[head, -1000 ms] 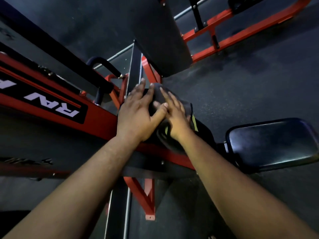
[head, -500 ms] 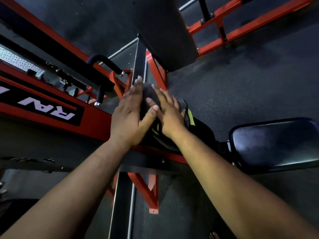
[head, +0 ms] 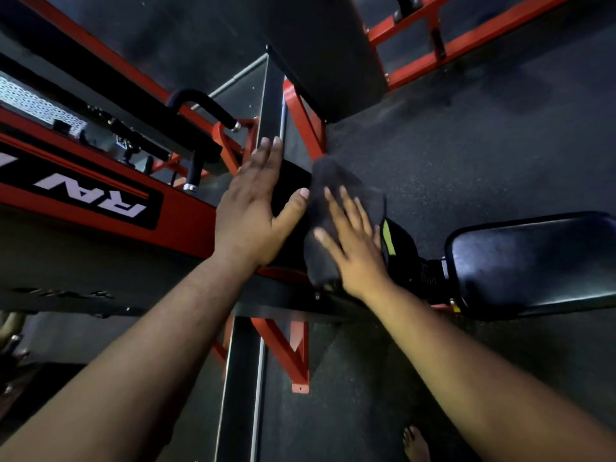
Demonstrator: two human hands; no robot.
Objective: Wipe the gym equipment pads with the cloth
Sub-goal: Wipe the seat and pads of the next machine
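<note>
A small black pad [head: 289, 185] sits in the middle of the red gym machine. My left hand [head: 253, 208] lies flat against the pad's left side, fingers straight and thumb spread. A dark cloth [head: 330, 198] covers the pad's right half. My right hand [head: 353, 245] presses flat on the cloth with spread, straight fingers. A yellow-green patch [head: 388, 240] shows at the pad's right edge, partly hidden by my right hand. A larger glossy black pad [head: 533, 258] lies to the right, untouched. A tall black pad [head: 326, 51] rises behind.
The red frame beam [head: 180, 225] with white lettering runs along the left. A black curved handle [head: 200, 101] sticks up behind my left hand. Red floor bars [head: 466, 41] cross the far right. A bare foot [head: 415, 445] shows at the bottom on dark rubber flooring [head: 483, 145].
My right hand slid the cloth rightward across the small pad, and the two hands, which were touching, are now apart. More bare pad shows beside my left thumb.
</note>
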